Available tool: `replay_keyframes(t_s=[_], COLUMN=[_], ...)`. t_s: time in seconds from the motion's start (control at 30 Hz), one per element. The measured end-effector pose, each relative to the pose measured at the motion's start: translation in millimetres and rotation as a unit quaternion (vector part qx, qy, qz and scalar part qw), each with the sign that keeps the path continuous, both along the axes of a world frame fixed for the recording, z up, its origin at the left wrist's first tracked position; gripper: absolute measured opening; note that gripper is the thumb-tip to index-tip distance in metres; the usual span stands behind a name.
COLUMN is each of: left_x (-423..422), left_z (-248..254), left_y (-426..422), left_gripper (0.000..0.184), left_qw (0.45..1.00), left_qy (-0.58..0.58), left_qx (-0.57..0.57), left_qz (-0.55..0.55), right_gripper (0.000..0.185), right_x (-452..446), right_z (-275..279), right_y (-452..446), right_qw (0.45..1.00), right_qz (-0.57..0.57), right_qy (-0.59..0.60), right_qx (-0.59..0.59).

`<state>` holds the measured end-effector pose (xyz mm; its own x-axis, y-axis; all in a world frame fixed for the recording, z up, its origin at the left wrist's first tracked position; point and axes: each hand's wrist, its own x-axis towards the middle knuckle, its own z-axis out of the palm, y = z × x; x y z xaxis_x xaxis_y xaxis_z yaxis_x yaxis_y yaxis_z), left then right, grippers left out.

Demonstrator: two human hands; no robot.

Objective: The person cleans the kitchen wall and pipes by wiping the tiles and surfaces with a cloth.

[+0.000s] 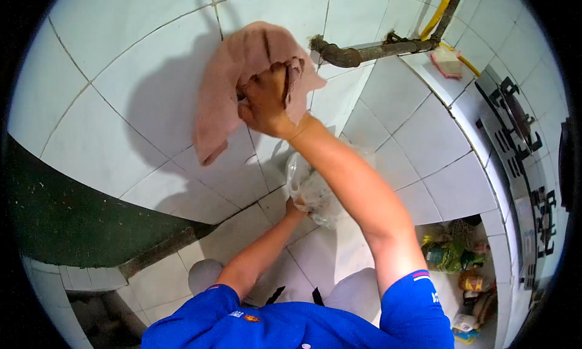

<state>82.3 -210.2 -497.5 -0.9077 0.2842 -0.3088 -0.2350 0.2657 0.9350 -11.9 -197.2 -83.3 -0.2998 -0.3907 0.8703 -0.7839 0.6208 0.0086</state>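
My right hand point(267, 100), fingers curled, grips the bunched pink cloth point(221, 91) before the wall tiles. My left hand point(298, 207), its closure indeterminable, touches a clear plastic bag point(318, 194), contents indistinct, held low near the floor.

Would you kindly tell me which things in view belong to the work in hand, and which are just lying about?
In use: pink cloth, right hand; clear plastic bag, left hand.
Apparently just lying about: small pad on the counter; green bag and orange container beneath.
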Motion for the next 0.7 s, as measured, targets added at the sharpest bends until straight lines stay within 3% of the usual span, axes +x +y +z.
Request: replay_keyframes(t_s=[0.03, 0.07, 0.1, 0.17, 0.23, 0.3, 0.33, 0.4, 0.47, 0.57, 0.7], left_x=[2.6, 8.1, 15.5, 24.9, 39.5, 55.0, 59.8, 72.5, 83.7, 98.4, 112.0], left_z=[-4.1, -21.6, -74.2, -100.3, -76.0, -49.2, -51.8, -55.3, -55.3, -52.6, -48.2], left_y=[-1.0, -2.3, -2.8, -4.7, -5.4, -4.9, -4.6, -5.5, -11.0, -17.1, -24.2], left_gripper=[0.024, 0.024, 0.03, 0.036, 0.038, 0.041, 0.042, 0.043, 0.044, 0.045, 0.048], left_qw=[0.998, 0.998, 0.998, 0.982, 0.986, 0.968, 0.96, 0.943, 0.943, 0.949, 0.957], left_qy=[-0.068, -0.065, 0.048, 0.164, 0.154, 0.137, 0.133, 0.123, 0.106, 0.078, 0.054], left_qx=[0.005, 0.004, -0.041, -0.085, 0.06, 0.206, 0.242, 0.306, 0.311, 0.297, 0.273], left_qz=[0.012, 0.009, -0.007, -0.027, -0.029, -0.032, -0.033, -0.041, -0.049, -0.065, -0.083], right_gripper=[0.035, 0.033, 0.032, 0.031, 0.03, 0.031, 0.031, 0.038, 0.038, 0.037, 0.037], right_x=[6.5, 7.6, 8.7, 3.1, -4.3, -9.6, -6.5, -1.5, -21.2, -32.3, -60.3], right_z=[-3.1, -8.2, -13.3, -31.3, -52.8, -71.9, -74.9, -81.6, -109.7, -102.7, -47.3], right_y=[-3.6, -5.4, -7.1, -13.6, -6.9, 13.2, 23.2, 39.7, 52.9, 77.5, 109.8], right_qw=[0.999, 0.999, 0.998, 0.999, 0.998, 0.952, 0.952, 0.925, 0.931, 0.94, 0.935], right_qz=[-0.036, -0.045, -0.054, -0.023, 0.009, 0.161, 0.158, -0.188, -0.2, -0.248, -0.303], right_qy=[0.001, 0.002, 0.002, -0.016, -0.036, -0.261, -0.259, -0.295, -0.276, -0.224, -0.18], right_qx=[0.002, -0.005, -0.011, 0.016, 0.045, 0.024, 0.025, 0.146, 0.129, 0.073, 0.024])
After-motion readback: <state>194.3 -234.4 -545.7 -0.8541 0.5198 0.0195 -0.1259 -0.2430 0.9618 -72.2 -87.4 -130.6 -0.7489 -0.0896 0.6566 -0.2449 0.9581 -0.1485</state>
